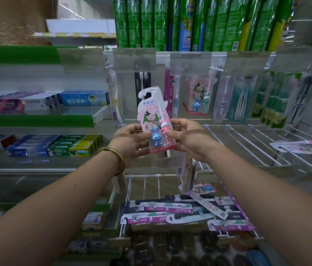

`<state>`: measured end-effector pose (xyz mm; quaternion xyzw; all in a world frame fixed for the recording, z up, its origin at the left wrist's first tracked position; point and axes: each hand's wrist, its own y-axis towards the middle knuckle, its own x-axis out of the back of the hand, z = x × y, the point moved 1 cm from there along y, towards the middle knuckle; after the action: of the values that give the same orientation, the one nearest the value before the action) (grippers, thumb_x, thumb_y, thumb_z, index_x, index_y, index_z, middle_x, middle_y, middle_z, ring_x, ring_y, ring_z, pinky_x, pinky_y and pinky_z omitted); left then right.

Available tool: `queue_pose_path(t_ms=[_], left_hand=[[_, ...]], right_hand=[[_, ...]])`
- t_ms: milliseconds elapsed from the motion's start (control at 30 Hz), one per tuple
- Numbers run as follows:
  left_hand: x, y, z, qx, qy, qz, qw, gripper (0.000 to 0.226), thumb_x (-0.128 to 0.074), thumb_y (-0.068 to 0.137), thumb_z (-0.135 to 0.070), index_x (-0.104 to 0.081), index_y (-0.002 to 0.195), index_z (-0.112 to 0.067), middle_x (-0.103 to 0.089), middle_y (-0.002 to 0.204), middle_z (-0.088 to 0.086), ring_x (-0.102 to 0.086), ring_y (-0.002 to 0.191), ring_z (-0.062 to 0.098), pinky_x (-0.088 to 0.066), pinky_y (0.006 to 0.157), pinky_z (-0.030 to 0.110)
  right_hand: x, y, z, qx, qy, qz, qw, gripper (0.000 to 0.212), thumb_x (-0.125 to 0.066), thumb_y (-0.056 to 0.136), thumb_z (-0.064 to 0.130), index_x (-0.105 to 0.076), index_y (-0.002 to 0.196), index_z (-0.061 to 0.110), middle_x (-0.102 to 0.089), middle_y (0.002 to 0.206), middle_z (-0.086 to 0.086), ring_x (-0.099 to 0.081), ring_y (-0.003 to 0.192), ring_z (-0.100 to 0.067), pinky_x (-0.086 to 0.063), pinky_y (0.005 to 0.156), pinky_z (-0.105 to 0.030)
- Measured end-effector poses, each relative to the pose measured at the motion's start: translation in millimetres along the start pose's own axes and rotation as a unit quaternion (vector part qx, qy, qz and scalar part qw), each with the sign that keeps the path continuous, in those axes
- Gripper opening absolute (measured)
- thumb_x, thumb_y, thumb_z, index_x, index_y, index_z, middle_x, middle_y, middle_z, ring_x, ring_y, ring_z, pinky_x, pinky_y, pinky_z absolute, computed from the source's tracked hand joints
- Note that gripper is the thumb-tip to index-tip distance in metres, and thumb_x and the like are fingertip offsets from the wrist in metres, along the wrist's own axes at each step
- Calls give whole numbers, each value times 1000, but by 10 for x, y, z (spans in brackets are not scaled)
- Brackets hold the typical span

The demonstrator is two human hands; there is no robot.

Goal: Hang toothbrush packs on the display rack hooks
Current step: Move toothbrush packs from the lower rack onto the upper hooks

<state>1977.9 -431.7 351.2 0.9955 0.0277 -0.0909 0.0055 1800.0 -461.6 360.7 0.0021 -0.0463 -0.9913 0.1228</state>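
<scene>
Toothbrush pack [156, 120] looks light, bendy and kinda slick. Left hand [130, 143] grips its left edge, right hand [187, 139] pinches the right edge, upright, left of the matching hung packs [199, 96]. I'd hold low, keeping its top hole [148, 94] free.

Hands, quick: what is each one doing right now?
Left hand: grips the pink toothbrush pack, left edge.
Right hand: pinches the same pack, right edge.
</scene>
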Motion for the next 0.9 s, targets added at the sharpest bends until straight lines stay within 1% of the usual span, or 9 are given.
queue_pose_path(t_ms=[100, 167, 233, 300, 367, 533, 667, 800, 900], left_hand=[[74, 18, -22, -8, 12, -22, 1000, 10, -64, 94, -4, -66, 102, -8, -76, 92, 8, -76, 77, 25, -59, 58, 34], [113, 15, -37, -9, 9, -14, 1000, 12, -66, 93, -8, -65, 105, -9, -76, 96, 10, -76, 78, 27, -60, 59, 36], [145, 4, -52, -4, 10, 11, 1000, 27, -72, 88, -12, -62, 113, -12, -76, 101, 13, -75, 86, 31, -61, 66, 40], [177, 11, -57, -4, 31, 22, 999, 41, -76, 81, -6, -58, 117, -15, -76, 103, 13, -75, 90, 34, -61, 73, 46], [205, 34, -58, -5, 47, 18, 999, 47, -77, 78, 1, -56, 117, -15, -75, 104, 14, -75, 89, 34, -60, 76, 48], [249, 115, -60, 1, 78, -1, 997, 40, -76, 79, 2, -57, 109, -15, -75, 103, 14, -75, 86, 30, -60, 74, 43], [287, 159, -56, -8, 86, -2, 996, 38, -76, 77, 3, -57, 106, -13, -73, 105, 17, -75, 89, 31, -60, 75, 46], [357, 211, -49, -22, 86, -21, 996, 39, -76, 79, 1, -56, 109, -12, -73, 106, 18, -75, 89, 31, -61, 74, 44], [431, 264, -39, -12, 80, -46, 996, 40, -75, 79, 2, -54, 111, -10, -73, 104, 17, -75, 87, 30, -62, 68, 39]], right_hand=[[-50, 23, 10, -1, -21, 7, 1000, 24, -63, 93, 0, -63, 113, 13, -72, 104, -10, -73, 88, -21, -62, 72, -38], [-89, 45, 7, -1, -14, 11, 1000, 20, -63, 93, -1, -63, 107, 15, -72, 99, -8, -73, 85, -20, -62, 68, -37], [-119, 75, -9, -2, -11, 12, 1000, 19, -64, 93, -1, -63, 107, 12, -73, 99, -10, -74, 87, -23, -62, 70, -41], [-140, 100, -17, -1, -14, 20, 1000, 21, -64, 92, -1, -63, 110, 9, -73, 102, -12, -75, 89, -25, -62, 71, -44], [-156, 120, -9, -2, -8, 34, 999, 22, -64, 92, -2, -62, 112, 8, -73, 103, -13, -75, 86, -24, -61, 67, -39], [-145, 188, 7, -2, -24, 67, 997, 23, -63, 92, -3, -61, 111, 9, -70, 107, -13, -75, 87, -23, -60, 67, -34], [-124, 284, -21, -8, -34, 82, 996, 24, -65, 91, 0, -62, 112, 11, -70, 109, -11, -74, 91, -22, -60, 70, -34], [-55, 489, -41, -9, -68, 50, 996, 20, -64, 93, 3, -62, 112, 11, -66, 110, -14, -70, 95, -25, -62, 74, -36], [1, 726, -76, 20, -149, 28, 988, 19, -64, 94, 3, -61, 109, 12, -64, 103, -9, -66, 96, -24, -61, 79, -37]])
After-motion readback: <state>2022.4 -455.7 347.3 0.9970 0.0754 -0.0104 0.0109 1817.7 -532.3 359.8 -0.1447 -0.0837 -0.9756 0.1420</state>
